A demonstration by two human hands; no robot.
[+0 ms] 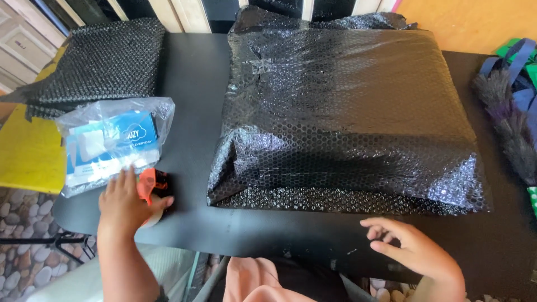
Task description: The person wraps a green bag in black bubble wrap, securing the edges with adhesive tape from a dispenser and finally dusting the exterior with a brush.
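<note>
A large parcel wrapped in black bubble wrap (347, 117) lies in the middle of a black table (193, 84). My left hand (120, 204) rests at the table's front left, shut on an orange tape dispenser (152, 187) with a roll of clear tape. Just behind that hand lies a clear plastic bag holding a blue and white packet (112, 142). My right hand (411, 249) hovers over the table's front edge, below the parcel, fingers spread and holding nothing.
A folded sheet of black bubble wrap (103, 59) lies at the back left, partly over a yellow surface (25, 151). At the right edge sit a dark feather duster (512, 131) and a blue-strapped green bag (520, 56). Pebble flooring shows below left.
</note>
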